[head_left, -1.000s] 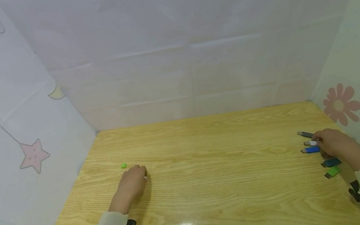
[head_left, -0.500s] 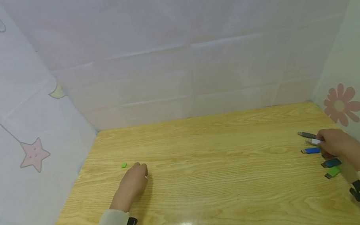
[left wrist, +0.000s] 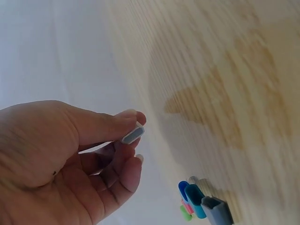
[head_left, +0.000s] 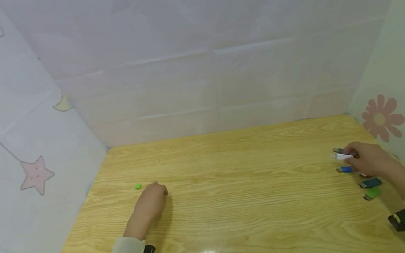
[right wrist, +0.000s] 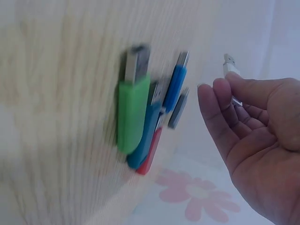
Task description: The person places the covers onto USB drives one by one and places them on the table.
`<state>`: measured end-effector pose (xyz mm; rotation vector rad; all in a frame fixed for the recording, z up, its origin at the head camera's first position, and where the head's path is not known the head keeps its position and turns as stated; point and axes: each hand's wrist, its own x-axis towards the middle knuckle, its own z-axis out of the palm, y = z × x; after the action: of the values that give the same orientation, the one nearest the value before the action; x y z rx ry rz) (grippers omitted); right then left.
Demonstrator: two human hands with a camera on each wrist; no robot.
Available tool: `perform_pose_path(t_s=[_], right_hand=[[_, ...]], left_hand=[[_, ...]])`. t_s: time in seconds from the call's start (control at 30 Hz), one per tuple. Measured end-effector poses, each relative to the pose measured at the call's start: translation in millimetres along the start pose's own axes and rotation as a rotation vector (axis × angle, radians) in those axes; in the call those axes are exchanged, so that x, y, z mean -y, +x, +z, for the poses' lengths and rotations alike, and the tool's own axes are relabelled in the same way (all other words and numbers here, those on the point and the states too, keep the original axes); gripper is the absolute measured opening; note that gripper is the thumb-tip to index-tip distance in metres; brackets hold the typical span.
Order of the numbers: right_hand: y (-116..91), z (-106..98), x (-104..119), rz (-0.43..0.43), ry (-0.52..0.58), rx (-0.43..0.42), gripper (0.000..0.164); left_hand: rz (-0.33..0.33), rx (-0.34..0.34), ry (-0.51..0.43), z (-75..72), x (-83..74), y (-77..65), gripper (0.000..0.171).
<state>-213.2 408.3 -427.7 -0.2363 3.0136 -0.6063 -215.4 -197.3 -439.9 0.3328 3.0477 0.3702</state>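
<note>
My right hand (head_left: 373, 159) pinches a white USB flash drive (right wrist: 231, 68) between thumb and fingers, its metal plug pointing outward. The drive is raised off the table, near the other drives at the right. Over the left part of the table, my left hand (head_left: 150, 209) pinches a small white USB cap (left wrist: 133, 135), its hollow end facing the left wrist camera. In the head view that cap is hidden by the fingers.
Green (right wrist: 132, 117), teal (right wrist: 144, 138), red (right wrist: 151, 154), blue (right wrist: 175, 89) and grey (right wrist: 178, 110) flash drives lie at the table's right. By the left hand are teal (left wrist: 195, 202), grey (left wrist: 216, 212), blue (left wrist: 183, 189) and green (left wrist: 185, 213) caps. A patterned wall stands beyond.
The white flash drive, held in my right hand, has come up off the table and shifted slightly left and away. My left hand has barely moved.
</note>
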Motion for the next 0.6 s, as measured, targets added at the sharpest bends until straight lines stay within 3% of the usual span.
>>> perform_pose_path(t_s=[0.17, 0.33, 0.6], right_hand=[[-0.2, 8.0, 14.2, -0.063, 0.059, -0.053, 0.025], [0.4, 12.6, 27.1, -0.071, 0.121, -0.037, 0.023], [-0.3, 17.9, 43.1, -0.104, 0.15, -0.036, 0.021]], left_hand=[[0.021, -0.035, 0.004, 0.3, -2.8, -0.8, 0.014], [0.016, -0.037, -0.031, 0.7, -7.5, -0.3, 0.012], [0.077, -0.087, -0.103, -0.6, -21.1, 4.3, 0.008]])
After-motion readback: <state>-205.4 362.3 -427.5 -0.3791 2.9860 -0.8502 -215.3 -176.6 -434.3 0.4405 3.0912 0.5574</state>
